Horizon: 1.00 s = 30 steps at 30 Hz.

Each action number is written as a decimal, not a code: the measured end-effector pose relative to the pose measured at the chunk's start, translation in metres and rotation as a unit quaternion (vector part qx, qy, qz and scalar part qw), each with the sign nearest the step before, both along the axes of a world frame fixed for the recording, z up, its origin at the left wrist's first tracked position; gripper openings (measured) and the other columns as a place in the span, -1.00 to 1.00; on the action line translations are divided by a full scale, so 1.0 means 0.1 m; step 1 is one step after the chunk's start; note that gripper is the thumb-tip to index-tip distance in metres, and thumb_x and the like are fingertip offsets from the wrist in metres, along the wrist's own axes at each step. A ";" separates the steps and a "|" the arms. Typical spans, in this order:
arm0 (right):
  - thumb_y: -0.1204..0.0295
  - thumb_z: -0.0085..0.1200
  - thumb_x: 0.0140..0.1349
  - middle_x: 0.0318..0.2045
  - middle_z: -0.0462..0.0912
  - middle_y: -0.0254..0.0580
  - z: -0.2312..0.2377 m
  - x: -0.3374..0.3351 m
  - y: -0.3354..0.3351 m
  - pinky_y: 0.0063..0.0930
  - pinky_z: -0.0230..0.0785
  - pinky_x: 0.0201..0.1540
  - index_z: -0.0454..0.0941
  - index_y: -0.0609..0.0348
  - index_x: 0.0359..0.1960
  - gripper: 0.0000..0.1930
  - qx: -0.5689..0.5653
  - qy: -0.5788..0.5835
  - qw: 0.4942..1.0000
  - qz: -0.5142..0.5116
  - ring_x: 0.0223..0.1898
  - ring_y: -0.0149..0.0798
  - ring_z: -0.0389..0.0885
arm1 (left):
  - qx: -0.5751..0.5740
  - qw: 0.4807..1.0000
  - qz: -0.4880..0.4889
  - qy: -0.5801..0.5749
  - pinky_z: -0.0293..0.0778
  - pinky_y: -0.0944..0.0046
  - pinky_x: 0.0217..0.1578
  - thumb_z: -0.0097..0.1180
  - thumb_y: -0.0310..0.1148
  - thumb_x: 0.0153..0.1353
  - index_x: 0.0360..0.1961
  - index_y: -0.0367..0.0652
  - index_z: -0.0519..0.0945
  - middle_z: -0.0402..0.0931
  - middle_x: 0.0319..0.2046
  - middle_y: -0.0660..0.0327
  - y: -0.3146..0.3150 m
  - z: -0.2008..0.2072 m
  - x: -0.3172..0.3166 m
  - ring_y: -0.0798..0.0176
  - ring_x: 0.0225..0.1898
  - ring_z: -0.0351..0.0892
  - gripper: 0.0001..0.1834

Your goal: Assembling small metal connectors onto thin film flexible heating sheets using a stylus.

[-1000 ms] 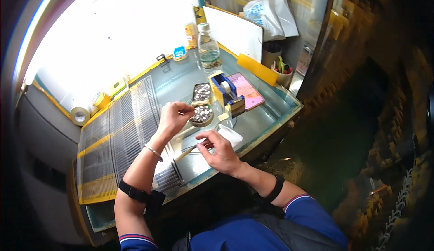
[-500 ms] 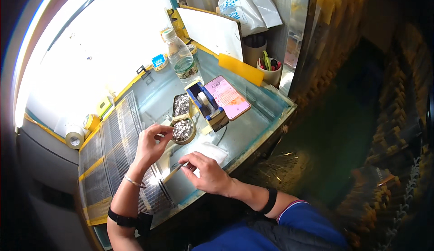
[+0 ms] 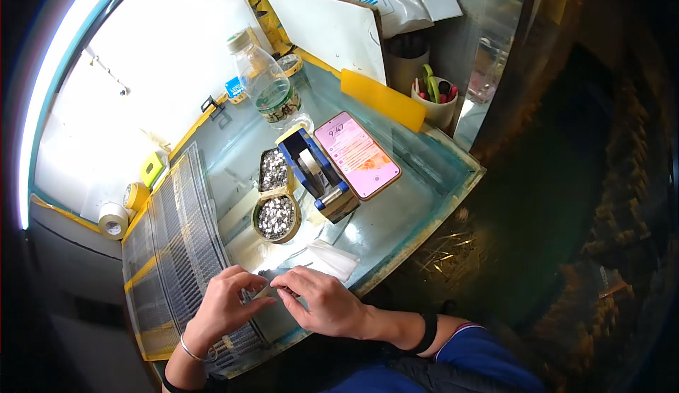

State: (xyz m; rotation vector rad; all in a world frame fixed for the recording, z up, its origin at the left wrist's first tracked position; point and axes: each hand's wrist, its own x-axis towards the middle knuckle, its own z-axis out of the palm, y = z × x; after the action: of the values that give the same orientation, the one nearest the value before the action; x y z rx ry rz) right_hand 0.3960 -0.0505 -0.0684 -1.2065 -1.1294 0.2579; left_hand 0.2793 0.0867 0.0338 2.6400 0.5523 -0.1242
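Two hands of ours are together over the near edge of the glass table (image 3: 399, 212), on our side of the tape dispenser (image 3: 316, 174) and a little to its left. Our right hand (image 3: 313, 295) has its thumb and forefinger pinched on a thin pale stick (image 3: 264, 292), which lies between the hands, nearer us than the dispenser. Our left hand (image 3: 230, 298) has its fingers curled in around the stick's lower end; whether they grip it we cannot tell. A crumpled white sheet (image 3: 332, 259) lies on our side of the dispenser, just beyond our right hand.

We see a round tin (image 3: 297, 217) of small shiny bits to the dispenser's near left, and a squarish tin (image 3: 289, 175) of similar bits just left of it. A lit phone (image 3: 357, 156) lies just to its right. The clear bottle (image 3: 267, 90) stands behind it, toward the left, and the pen cup (image 3: 440, 114) well behind it, toward the right. Ribbed sheets (image 3: 177, 234) lie well to its left.
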 end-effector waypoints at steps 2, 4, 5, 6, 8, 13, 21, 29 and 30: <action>0.63 0.14 0.13 -0.32 0.58 -0.06 0.01 0.00 0.00 -0.26 0.50 -0.24 0.50 0.25 -0.18 -0.79 -0.009 0.005 1.000 0.008 -0.30 0.00 0.61 | 0.000 1.000 0.020 0.006 0.48 0.29 -0.44 0.41 -0.41 -0.03 -0.32 -0.23 0.69 0.56 -0.46 0.17 -0.01 -0.07 -0.03 0.25 -0.50 0.54 -0.77; 0.64 0.13 0.14 -0.32 0.58 -0.06 0.02 0.00 0.00 -0.25 0.49 -0.24 0.50 0.25 -0.18 -0.79 0.003 -0.002 1.000 0.007 -0.30 0.00 0.61 | 0.011 1.000 0.020 -0.018 0.47 0.28 -0.46 0.38 -0.44 -0.02 -0.35 -0.23 0.67 0.52 -0.50 0.17 -0.03 -0.11 -0.04 0.24 -0.54 0.53 -0.81; 0.64 0.13 0.14 -0.32 0.58 -0.06 0.01 0.00 0.01 -0.25 0.49 -0.24 0.50 0.25 -0.18 -0.79 0.002 -0.002 1.000 0.008 -0.30 0.00 0.61 | 0.010 1.000 0.021 -0.018 0.47 0.28 -0.46 0.38 -0.44 -0.02 -0.35 -0.23 0.67 0.52 -0.50 0.17 -0.04 -0.10 -0.04 0.24 -0.54 0.53 -0.81; 0.65 0.12 0.14 -0.33 0.58 -0.07 0.00 0.00 0.01 -0.25 0.49 -0.24 0.51 0.25 -0.14 -0.77 0.009 -0.004 1.000 0.002 -0.29 0.00 0.61 | 0.008 0.999 0.022 -0.027 0.47 0.31 -0.48 0.36 -0.45 0.01 -0.37 -0.25 0.65 0.54 -0.50 0.18 -0.05 -0.09 -0.05 0.28 -0.54 0.54 -0.83; 0.66 0.12 0.14 -0.33 0.58 -0.07 0.00 0.00 0.01 -0.25 0.49 -0.24 0.51 0.24 -0.11 -0.74 0.016 -0.007 1.000 -0.003 -0.29 0.00 0.61 | 0.007 0.999 0.023 -0.035 0.48 0.34 -0.50 0.35 -0.46 0.04 -0.39 -0.27 0.64 0.56 -0.50 0.19 -0.06 -0.11 -0.08 0.32 -0.55 0.54 -0.85; 0.60 0.11 0.17 -0.25 0.49 -0.03 0.02 0.06 -0.05 -0.23 0.47 -0.21 0.21 0.03 0.39 -0.29 0.023 -0.068 0.992 0.108 -0.27 -0.01 0.56 | -0.441 0.815 0.277 -0.255 0.66 0.39 -0.41 0.15 -0.55 0.23 -0.31 -0.37 0.53 0.62 -0.46 0.08 -0.16 0.06 -0.22 0.28 -0.48 0.67 -0.91; 0.32 0.24 0.18 -0.23 0.51 -0.18 -0.03 -0.02 -0.02 -0.39 0.49 -0.30 0.29 0.02 0.36 -0.32 0.075 -0.162 0.974 0.140 -0.29 -0.18 0.57 | -0.609 0.684 0.328 -0.232 0.61 0.33 -0.33 0.15 -0.48 0.28 -0.20 -0.37 0.56 0.61 -0.40 0.10 -0.45 -0.22 -0.52 0.26 -0.43 0.63 -0.85; 0.37 0.18 0.25 -0.32 0.52 -0.03 0.02 0.06 -0.05 -0.30 0.50 -0.25 0.36 0.33 0.24 -0.45 0.066 -0.111 0.983 0.133 -0.30 -0.08 0.57 | -0.330 0.861 0.306 -0.236 0.57 0.34 -0.27 0.15 -0.60 0.22 -0.20 -0.40 0.62 0.62 -0.33 0.08 -0.57 -0.23 -0.76 0.26 -0.34 0.64 -0.87; 0.36 0.18 0.25 -0.34 0.53 0.00 0.03 0.07 -0.05 -0.30 0.51 -0.27 0.38 0.32 0.22 -0.47 0.063 -0.100 0.984 0.135 -0.32 -0.08 0.57 | -0.138 0.929 0.232 -0.252 0.55 0.32 -0.27 0.17 -0.57 0.20 -0.20 -0.38 0.61 0.62 -0.31 0.07 -0.58 -0.27 -0.84 0.22 -0.33 0.64 -0.85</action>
State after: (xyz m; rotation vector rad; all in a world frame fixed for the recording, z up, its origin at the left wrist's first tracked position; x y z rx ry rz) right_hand 0.4026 -0.0558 -0.0658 -0.9816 -1.4663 0.2719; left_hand 0.1956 0.0289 0.0066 2.0819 0.8763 0.5623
